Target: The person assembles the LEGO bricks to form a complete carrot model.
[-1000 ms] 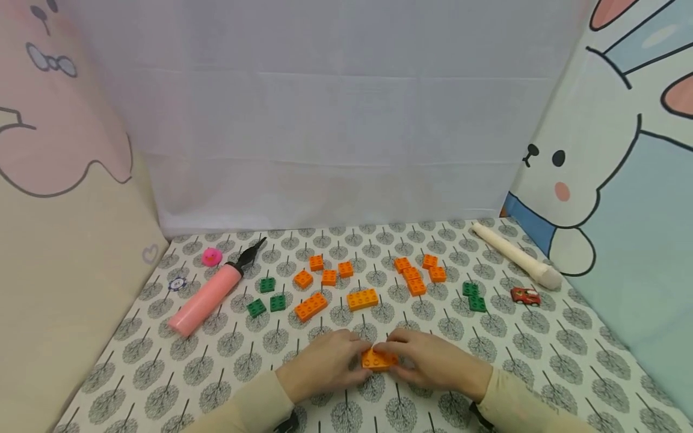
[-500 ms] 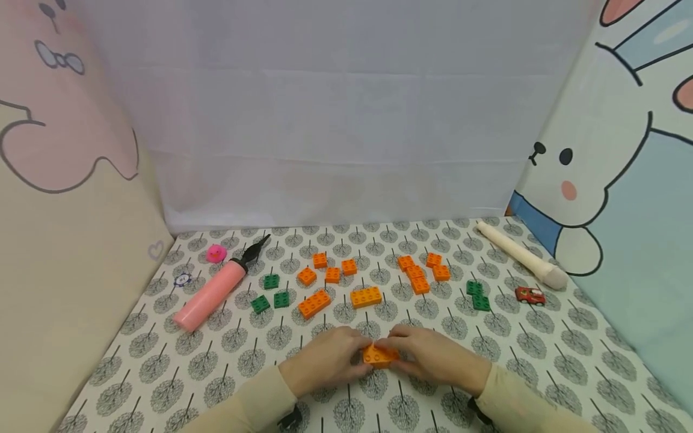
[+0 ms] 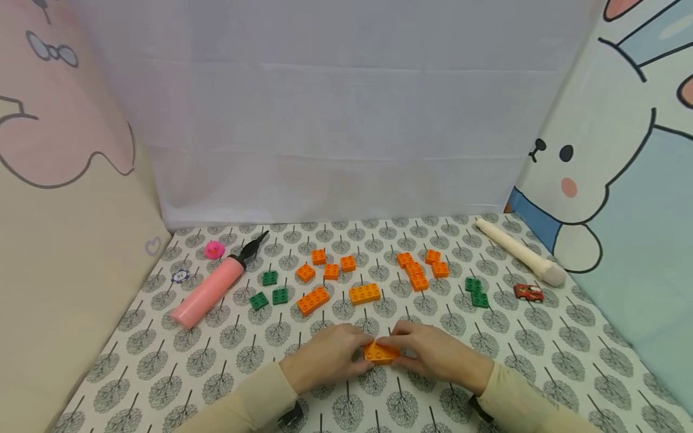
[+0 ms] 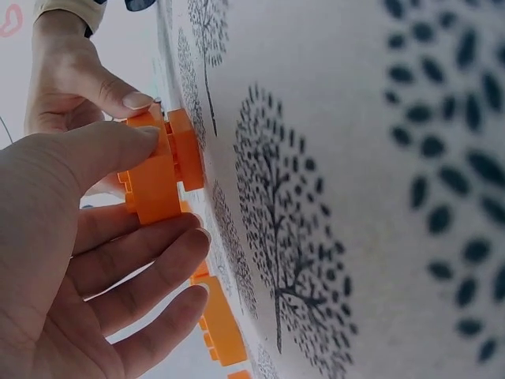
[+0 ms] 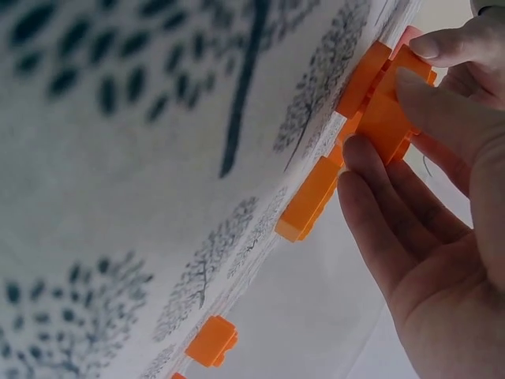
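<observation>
In the head view, both hands meet at an orange toy building brick (image 3: pixel 381 353) low over the patterned cloth. My left hand (image 3: pixel 330 355) pinches its left side, and my right hand (image 3: pixel 433 353) pinches the right side. Thumbs and index fingers do the gripping. In the left wrist view, the pinched brick (image 4: pixel 155 185) lies just above another orange brick (image 4: pixel 186 150), with studs showing between them. The right wrist view also shows the held brick (image 5: pixel 384 118) over a lower orange brick (image 5: pixel 364 79). Whether the two are fully joined, I cannot tell.
Ahead lie a yellow-orange brick (image 3: pixel 365 294), a long orange brick (image 3: pixel 313 300) and several small orange ones (image 3: pixel 331 272). Green bricks (image 3: pixel 280 296) sit on both sides. A pink pump (image 3: pixel 208 293), pink duck (image 3: pixel 214 250), white stick (image 3: pixel 520 251) and red toy car (image 3: pixel 528 293) lie farther out.
The head view has shifted slightly. Both hands keep their grip on the orange brick, with little visible movement.
</observation>
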Motion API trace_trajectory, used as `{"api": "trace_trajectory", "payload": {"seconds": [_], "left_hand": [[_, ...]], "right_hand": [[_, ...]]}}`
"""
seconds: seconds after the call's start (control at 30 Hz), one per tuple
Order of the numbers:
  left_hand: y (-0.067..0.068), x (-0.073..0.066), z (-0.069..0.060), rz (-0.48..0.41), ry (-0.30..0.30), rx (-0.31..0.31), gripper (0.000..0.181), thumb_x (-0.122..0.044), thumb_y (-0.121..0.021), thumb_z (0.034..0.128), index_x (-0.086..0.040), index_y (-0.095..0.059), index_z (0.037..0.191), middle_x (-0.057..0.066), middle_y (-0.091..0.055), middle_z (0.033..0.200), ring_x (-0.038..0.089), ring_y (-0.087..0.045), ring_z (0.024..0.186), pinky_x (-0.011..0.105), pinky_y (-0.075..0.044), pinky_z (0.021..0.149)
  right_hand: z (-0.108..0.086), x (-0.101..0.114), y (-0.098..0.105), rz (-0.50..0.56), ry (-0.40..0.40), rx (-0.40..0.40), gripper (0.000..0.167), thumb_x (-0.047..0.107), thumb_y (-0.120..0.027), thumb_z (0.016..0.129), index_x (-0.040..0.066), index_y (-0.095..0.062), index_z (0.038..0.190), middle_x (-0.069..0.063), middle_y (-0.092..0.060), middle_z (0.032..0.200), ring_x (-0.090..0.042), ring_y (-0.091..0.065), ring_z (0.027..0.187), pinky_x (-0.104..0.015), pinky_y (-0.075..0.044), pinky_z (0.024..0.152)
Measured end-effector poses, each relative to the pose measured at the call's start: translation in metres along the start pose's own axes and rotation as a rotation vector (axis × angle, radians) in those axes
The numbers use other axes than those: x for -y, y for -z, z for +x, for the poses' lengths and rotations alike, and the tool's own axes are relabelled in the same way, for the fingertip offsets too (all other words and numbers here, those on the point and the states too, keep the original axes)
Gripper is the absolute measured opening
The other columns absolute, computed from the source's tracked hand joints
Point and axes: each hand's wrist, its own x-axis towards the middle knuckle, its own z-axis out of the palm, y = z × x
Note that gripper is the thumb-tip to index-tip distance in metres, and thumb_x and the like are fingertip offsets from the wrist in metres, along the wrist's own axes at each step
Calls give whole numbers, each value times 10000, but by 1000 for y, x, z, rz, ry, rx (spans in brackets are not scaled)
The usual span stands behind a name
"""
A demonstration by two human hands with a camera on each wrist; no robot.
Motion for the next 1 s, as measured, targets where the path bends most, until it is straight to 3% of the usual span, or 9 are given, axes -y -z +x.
{"api": "trace_trajectory", "payload": {"seconds": [0.23,0.6,0.8,1.0], "left_hand": [[0,-1,1,11,23,16,365,-342,-739,884,-172,-700,1205,-89,-683,973,-19,-534,753,141,-488,681],[6,-4,5,-90,59,68,223,-323,-755,876,-218,-730,1071,-164,-628,791,-25,-496,635,130,-448,603],[6,-3,5,-112,64,78,280,-308,-759,875,-193,-731,1129,-125,-687,856,-23,-504,646,128,-453,612],[3,1,4,-148,64,51,374,-323,-767,865,-198,-713,1213,-112,-709,959,-30,-559,753,136,-496,708]], "right_hand": [[-1,0,0,5,16,-16,411,202,-751,880,213,-680,1285,89,-616,1016,-23,-563,828,-176,-516,718],[3,2,2,24,-16,19,438,207,-766,864,199,-682,1294,100,-598,963,-10,-515,758,-165,-482,675],[4,4,5,34,-19,35,458,211,-781,844,173,-681,1289,91,-590,944,-7,-489,741,-161,-473,658],[4,2,5,54,-29,38,465,215,-780,845,174,-675,1296,89,-592,953,-20,-504,748,-163,-477,662]]}}
